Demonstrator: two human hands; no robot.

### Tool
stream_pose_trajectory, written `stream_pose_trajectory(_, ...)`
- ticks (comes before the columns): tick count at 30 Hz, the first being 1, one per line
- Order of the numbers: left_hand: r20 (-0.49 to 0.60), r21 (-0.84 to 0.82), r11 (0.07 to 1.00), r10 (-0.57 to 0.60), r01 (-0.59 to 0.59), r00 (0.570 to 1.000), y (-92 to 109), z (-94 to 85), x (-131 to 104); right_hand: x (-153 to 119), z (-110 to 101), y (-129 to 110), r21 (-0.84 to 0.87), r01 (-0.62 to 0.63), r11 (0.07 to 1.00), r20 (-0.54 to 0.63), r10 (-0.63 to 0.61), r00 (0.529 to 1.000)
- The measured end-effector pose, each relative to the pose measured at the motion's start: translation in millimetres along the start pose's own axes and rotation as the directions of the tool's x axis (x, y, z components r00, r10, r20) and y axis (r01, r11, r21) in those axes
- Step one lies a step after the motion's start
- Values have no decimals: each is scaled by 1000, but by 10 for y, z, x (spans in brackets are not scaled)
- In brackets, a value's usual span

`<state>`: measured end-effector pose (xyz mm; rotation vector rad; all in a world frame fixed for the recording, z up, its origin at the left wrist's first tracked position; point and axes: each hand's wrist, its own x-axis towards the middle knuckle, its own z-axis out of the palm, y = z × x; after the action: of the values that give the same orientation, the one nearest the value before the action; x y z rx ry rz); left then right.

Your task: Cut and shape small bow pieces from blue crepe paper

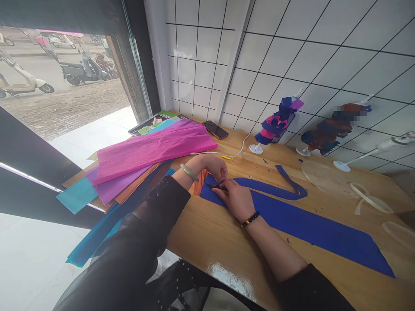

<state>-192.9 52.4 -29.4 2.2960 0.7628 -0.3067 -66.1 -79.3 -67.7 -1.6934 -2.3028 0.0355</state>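
Both hands are working close together near the middle of the worktop point(191, 226), over the left end of a broad blue sheet point(311, 224) that stretches away toward the right end. The right hand point(239, 201) has its fingers closed around a small dark tool, scissors by the look of it point(213, 186), pointing left. The left hand point(216, 166) has its fingertips pinched together, seemingly on the end of the narrow blue strip point(272, 189), though the hands hide the exact grip from me. The rest of the strip lies on the far side of the sheet, folding back on itself toward the worktop's far edge. I'd keep the left fingertips clear of the blades, make short, unhurried snips, and leave slack in the strip so its trailing loop doesn't snag. It also seems wise to lift the piece away from the sheet beneath, lest the points nick it. The pink sheet point(155, 147) lies atop the pile at the worktop's left end, safely apart from the cutting.
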Motion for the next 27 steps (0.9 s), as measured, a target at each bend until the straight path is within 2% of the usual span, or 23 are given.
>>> stream_pose_trajectory(10, 10, 30, 999, 18, -18, 1000, 2, -12, -6, 2, 8, -4, 0, -2, 1000, -17, 2, 1000)
stream_pose_trajectory(21, 14, 62, 997, 43, -44, 999, 3, -5, -9, 20, -25, -113, -25, -25, 999, 4, 25, 1000)
stream_pose_trajectory(27, 23, 28, 999, 36, -37, 999, -15, 1, 2, 18, 3, -111, -34, -23, 999, -1, 22, 1000)
